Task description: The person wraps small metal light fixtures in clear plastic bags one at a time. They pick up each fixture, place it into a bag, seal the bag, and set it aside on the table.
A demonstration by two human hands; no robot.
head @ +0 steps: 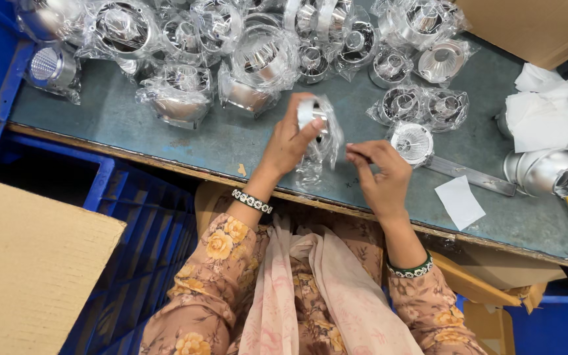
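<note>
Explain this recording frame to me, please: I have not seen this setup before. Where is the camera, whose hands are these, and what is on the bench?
There is no machine here. One camera worn on a person's head looks down at their own two bare hands over a grey-blue workbench. The left hand holds a small white part inside a clear plastic bag. The right hand pinches its fingers together beside that bag. Many shiny metal parts in clear bags lie along the far side. An unbagged round part, a metal ruler and white paper slips lie to the right. Blue crates stand below the bench.
</note>
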